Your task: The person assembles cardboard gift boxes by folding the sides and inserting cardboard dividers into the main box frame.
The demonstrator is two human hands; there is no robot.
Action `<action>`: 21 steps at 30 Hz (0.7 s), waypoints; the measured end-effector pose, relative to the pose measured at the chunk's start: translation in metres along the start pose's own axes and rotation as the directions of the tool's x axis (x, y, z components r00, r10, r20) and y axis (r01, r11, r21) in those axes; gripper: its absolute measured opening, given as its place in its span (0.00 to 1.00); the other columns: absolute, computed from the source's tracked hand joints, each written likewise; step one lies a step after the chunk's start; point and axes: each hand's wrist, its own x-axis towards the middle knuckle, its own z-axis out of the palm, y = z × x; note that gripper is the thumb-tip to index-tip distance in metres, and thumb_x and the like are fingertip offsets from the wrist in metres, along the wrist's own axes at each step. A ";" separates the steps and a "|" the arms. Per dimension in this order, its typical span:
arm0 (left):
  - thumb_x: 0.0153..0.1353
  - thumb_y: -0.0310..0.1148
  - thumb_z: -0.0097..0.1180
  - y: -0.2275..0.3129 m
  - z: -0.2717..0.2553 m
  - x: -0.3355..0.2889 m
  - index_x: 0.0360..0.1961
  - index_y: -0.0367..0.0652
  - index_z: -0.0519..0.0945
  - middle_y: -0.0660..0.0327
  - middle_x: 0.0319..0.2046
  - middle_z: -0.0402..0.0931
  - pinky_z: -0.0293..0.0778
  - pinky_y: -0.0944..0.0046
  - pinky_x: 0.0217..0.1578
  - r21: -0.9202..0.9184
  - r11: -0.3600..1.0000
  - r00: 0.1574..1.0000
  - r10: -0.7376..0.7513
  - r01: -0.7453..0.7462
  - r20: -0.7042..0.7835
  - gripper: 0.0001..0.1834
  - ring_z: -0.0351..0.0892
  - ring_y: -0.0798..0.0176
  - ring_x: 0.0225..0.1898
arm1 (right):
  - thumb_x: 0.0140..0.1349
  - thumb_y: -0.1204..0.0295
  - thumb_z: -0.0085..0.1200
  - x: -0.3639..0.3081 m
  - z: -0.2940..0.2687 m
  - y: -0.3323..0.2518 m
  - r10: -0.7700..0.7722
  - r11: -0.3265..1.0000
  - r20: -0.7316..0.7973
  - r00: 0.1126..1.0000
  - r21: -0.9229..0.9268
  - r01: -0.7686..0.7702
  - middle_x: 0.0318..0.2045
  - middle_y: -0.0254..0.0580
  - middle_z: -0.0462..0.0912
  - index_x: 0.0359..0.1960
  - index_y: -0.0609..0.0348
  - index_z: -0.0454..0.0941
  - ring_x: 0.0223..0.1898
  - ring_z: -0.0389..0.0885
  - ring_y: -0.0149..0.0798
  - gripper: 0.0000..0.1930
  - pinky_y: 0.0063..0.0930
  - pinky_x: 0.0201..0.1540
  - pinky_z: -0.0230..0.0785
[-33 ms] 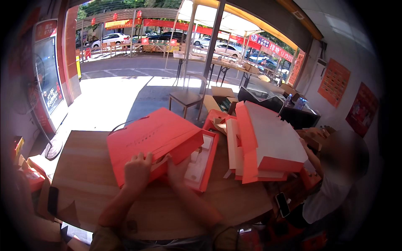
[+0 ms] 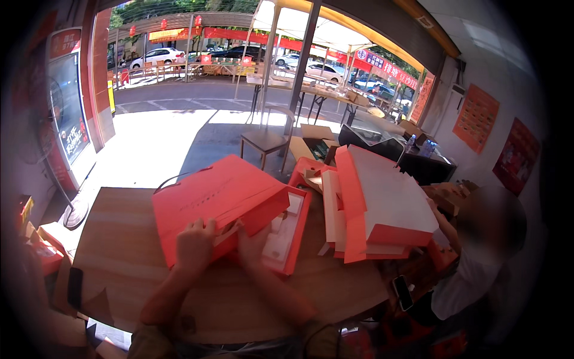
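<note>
A red gift box (image 2: 215, 188) with a cord handle lies tilted on the wooden table (image 2: 113, 233) before me. My left hand (image 2: 196, 242) is at its near edge, fingers bent over the top panel and gripping it. At the near right side my right hand (image 2: 251, 244) holds the box by its edge, thumb up; its other fingers are partly hidden. Beneath and to the right, partly covered by this box, is an open red box (image 2: 293, 239) with a white lining and cut-outs.
Stacked red boxes with a pale panel (image 2: 388, 185) stand at the table's right, beside a seated person (image 2: 472, 281). A phone (image 2: 403, 292) lies by that person. Beyond the table are a chair (image 2: 264, 140) and open cartons (image 2: 312, 146); a glass-door fridge (image 2: 70, 113) stands left.
</note>
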 end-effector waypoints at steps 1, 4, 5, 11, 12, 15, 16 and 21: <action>0.60 0.33 0.63 -0.003 0.002 0.000 0.50 0.46 0.80 0.58 0.34 0.81 0.82 0.55 0.30 -0.005 1.000 1.000 -0.004 0.004 0.000 0.16 0.87 0.53 0.36 | 0.63 0.77 0.66 -0.002 0.001 0.000 -0.022 1.000 0.001 1.000 -0.006 0.022 0.65 0.55 0.67 0.74 0.65 0.53 0.68 0.69 0.50 0.41 0.44 0.71 0.63; 0.60 0.33 0.63 -0.011 -0.010 0.009 0.48 0.46 0.80 0.59 0.34 0.81 0.83 0.55 0.30 -0.020 0.999 1.000 -0.031 0.031 0.004 0.15 0.87 0.53 0.36 | 0.62 0.75 0.68 0.001 -0.004 0.021 -0.011 1.000 0.010 1.000 -0.016 0.012 0.63 0.54 0.68 0.72 0.65 0.55 0.66 0.70 0.49 0.41 0.43 0.71 0.63; 0.60 0.33 0.63 -0.013 -0.012 0.010 0.47 0.46 0.80 0.59 0.34 0.81 0.83 0.55 0.30 -0.023 0.999 1.000 -0.026 0.026 -0.006 0.14 0.87 0.53 0.36 | 0.61 0.74 0.68 0.000 -0.005 0.028 -0.010 1.000 0.011 1.000 -0.013 0.010 0.63 0.54 0.68 0.72 0.65 0.55 0.66 0.70 0.49 0.41 0.43 0.70 0.63; 0.59 0.31 0.64 -0.021 -0.005 0.008 0.43 0.47 0.82 0.59 0.34 0.81 0.83 0.55 0.31 -0.022 1.000 1.000 0.021 -0.020 0.020 0.11 0.87 0.53 0.37 | 0.60 0.75 0.66 -0.006 -0.001 0.018 0.078 0.997 0.059 0.995 -0.013 -0.078 0.60 0.52 0.70 0.71 0.65 0.56 0.61 0.73 0.48 0.40 0.43 0.65 0.68; 0.59 0.31 0.64 -0.022 -0.005 0.008 0.43 0.48 0.82 0.59 0.34 0.81 0.83 0.55 0.31 -0.025 0.999 0.999 0.028 -0.027 0.033 0.10 0.87 0.53 0.37 | 0.60 0.76 0.65 -0.009 0.002 0.006 0.126 0.991 0.055 0.991 0.029 -0.128 0.59 0.52 0.70 0.71 0.65 0.56 0.60 0.74 0.47 0.40 0.41 0.63 0.70; 0.56 0.32 0.67 -0.023 -0.005 0.010 0.44 0.48 0.82 0.58 0.35 0.81 0.83 0.55 0.34 -0.062 0.996 0.997 0.061 -0.059 0.043 0.14 0.87 0.53 0.39 | 0.58 0.78 0.60 -0.007 -0.002 0.020 0.146 0.975 0.031 0.989 0.162 -0.149 0.57 0.51 0.71 0.72 0.64 0.55 0.55 0.77 0.45 0.39 0.37 0.54 0.76; 0.55 0.33 0.69 -0.024 -0.005 0.012 0.46 0.48 0.82 0.58 0.36 0.81 0.83 0.55 0.35 -0.078 0.994 0.996 0.073 -0.070 0.042 0.16 0.86 0.52 0.40 | 0.58 0.79 0.58 -0.005 -0.004 0.031 0.133 0.969 0.020 0.991 0.209 -0.134 0.57 0.50 0.71 0.72 0.63 0.55 0.53 0.77 0.44 0.39 0.35 0.51 0.77; 0.45 0.38 0.77 -0.041 -0.026 0.013 0.55 0.49 0.81 0.59 0.43 0.81 0.84 0.53 0.41 -0.226 0.965 0.979 0.165 -0.135 0.120 0.33 0.85 0.51 0.46 | 0.56 0.81 0.47 -0.011 -0.004 0.015 0.218 0.939 0.118 0.969 0.246 -0.242 0.60 0.46 0.71 0.75 0.57 0.54 0.56 0.75 0.42 0.41 0.38 0.59 0.74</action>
